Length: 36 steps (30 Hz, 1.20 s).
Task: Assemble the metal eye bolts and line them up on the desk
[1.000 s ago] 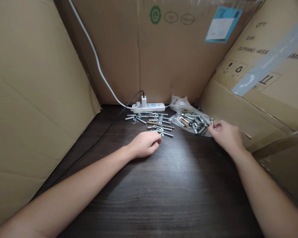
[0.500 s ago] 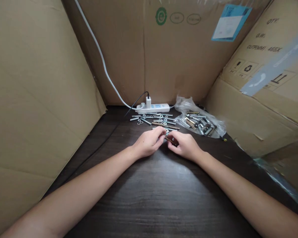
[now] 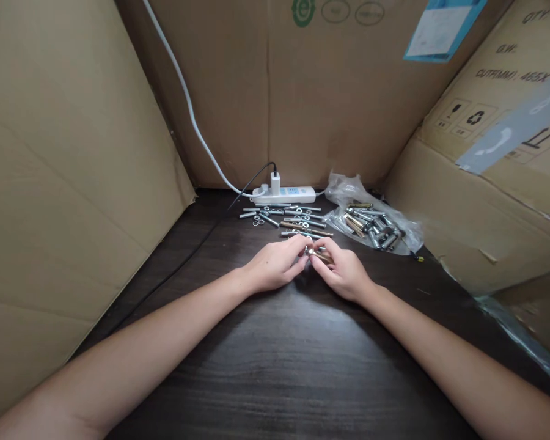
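Note:
My right hand (image 3: pixel 347 273) is closed round a brass-coloured bolt (image 3: pixel 323 257), which lies slantwise between thumb and fingers. Thumb and fingertips of my left hand (image 3: pixel 275 265) pinch a small shiny metal piece (image 3: pixel 308 250) at the bolt's near end; whether it is a nut or a washer cannot be made out. The two hands almost touch, low over the dark table. Just beyond them lie loose bolts (image 3: pixel 306 233), silver and brass-coloured, roughly in rows with washers (image 3: pixel 255 223) among them.
A clear plastic bag (image 3: pixel 407 235) holding several bolts with sleeves lies at the right. Behind the loose bolts, a white power strip (image 3: pixel 297 195) carries a plug and a black cable (image 3: pixel 197 256) running left. Cardboard walls (image 3: pixel 229 110) close in the left, back and right.
The brass-coloured bolt has turned slightly in my right hand, and a shiny end now shows between the fingertips. My hands stay together; the whole view has tipped slightly downward.

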Each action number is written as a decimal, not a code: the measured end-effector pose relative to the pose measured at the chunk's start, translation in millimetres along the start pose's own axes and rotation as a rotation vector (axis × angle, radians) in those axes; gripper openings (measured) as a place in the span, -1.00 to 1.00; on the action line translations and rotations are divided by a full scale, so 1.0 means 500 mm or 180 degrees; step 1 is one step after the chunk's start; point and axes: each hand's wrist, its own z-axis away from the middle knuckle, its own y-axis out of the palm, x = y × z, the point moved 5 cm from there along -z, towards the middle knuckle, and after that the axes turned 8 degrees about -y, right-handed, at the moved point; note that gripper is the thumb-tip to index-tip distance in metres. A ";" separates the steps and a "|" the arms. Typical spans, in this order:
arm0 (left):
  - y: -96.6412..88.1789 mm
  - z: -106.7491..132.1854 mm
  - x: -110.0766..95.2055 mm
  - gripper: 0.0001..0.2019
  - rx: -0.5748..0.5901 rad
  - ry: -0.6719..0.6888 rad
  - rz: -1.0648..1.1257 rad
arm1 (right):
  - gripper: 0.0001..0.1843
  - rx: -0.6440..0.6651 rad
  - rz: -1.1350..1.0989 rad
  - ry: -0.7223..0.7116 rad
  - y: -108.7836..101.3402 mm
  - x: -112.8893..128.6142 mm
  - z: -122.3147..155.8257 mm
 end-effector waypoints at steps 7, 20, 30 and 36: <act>0.000 0.002 -0.002 -0.79 0.0045 0.0024 -0.0015 | -0.78 -0.0116 -0.0151 -0.0172 -0.003 0.004 -0.004; 0.003 0.000 -0.003 -0.78 0.0165 -0.0101 -0.0065 | -0.79 -0.0162 0.0206 -0.0330 -0.005 0.017 -0.001; 0.006 -0.005 0.014 -0.68 -0.0059 -0.0095 -0.0305 | -0.77 -0.0050 0.0350 -0.0408 0.000 0.020 -0.005; -0.010 0.004 -0.005 -0.83 -0.0228 -0.0016 0.0089 | -0.79 -0.0175 0.0059 -0.0354 0.002 0.007 -0.003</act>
